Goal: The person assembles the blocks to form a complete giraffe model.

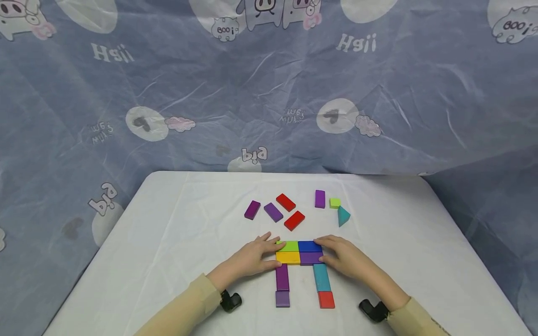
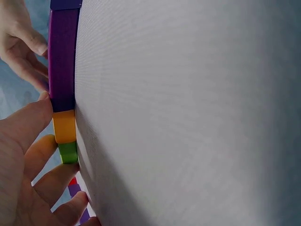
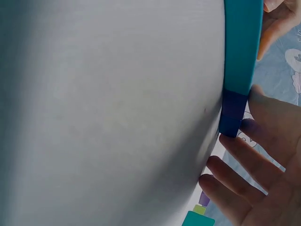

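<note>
Four-sided rows of blocks lie flat: a green block [image 1: 291, 246] beside a blue block [image 1: 309, 246], and a yellow block [image 1: 287, 258] beside a purple block [image 1: 310, 258] below. A longer purple block [image 1: 282, 277] and a lilac block [image 1: 282, 299] form a left column; a teal block [image 1: 322, 278] and a red block [image 1: 326, 300] form a right one. My left hand [image 1: 254, 256] touches the left end, fingers at green, thumb by yellow. At the right end, my right hand [image 1: 345, 256] touches blue and purple with extended fingers.
Beyond the hands lie loose blocks: two red ones [image 1: 286, 202], a dark purple one [image 1: 252, 210], a violet one [image 1: 273, 212], another purple one [image 1: 320, 199], a small green one [image 1: 335, 203] and a teal triangle [image 1: 343, 216]. A patterned curtain [image 1: 252, 93] hangs behind the white table [image 1: 176, 224].
</note>
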`<move>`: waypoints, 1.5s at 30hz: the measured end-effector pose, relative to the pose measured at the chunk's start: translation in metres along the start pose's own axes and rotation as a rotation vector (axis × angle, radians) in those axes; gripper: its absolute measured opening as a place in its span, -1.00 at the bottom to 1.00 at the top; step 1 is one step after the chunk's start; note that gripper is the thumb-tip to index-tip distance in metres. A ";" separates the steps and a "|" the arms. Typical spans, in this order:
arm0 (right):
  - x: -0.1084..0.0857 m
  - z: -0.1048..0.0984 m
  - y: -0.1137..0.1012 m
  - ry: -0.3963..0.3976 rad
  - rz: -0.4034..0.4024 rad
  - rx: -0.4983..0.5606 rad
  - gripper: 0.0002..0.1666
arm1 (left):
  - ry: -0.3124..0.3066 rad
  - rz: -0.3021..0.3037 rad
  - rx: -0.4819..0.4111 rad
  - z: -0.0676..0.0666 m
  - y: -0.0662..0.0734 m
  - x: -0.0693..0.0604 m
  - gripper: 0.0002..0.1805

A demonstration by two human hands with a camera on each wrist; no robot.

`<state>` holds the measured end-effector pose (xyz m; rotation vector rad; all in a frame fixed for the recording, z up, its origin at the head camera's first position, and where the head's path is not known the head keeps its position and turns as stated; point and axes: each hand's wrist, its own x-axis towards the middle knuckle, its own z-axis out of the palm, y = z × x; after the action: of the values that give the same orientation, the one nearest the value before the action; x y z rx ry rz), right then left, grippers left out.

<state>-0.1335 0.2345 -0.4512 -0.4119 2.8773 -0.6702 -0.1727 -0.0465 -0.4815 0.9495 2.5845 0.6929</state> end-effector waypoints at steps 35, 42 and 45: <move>0.067 -0.017 0.030 0.198 0.031 0.098 -0.51 | -0.001 -0.013 -0.024 0.000 -0.002 0.000 -0.37; 0.102 -0.021 0.036 0.232 0.067 0.067 -0.39 | 0.004 -0.006 -0.021 -0.001 -0.001 0.000 -0.37; 0.113 -0.025 0.038 0.197 0.082 0.025 -0.33 | -0.003 -0.017 -0.025 -0.001 0.000 0.000 -0.37</move>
<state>-0.2543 0.2433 -0.4566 -0.2350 3.0463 -0.7713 -0.1732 -0.0472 -0.4808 0.9196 2.5722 0.7170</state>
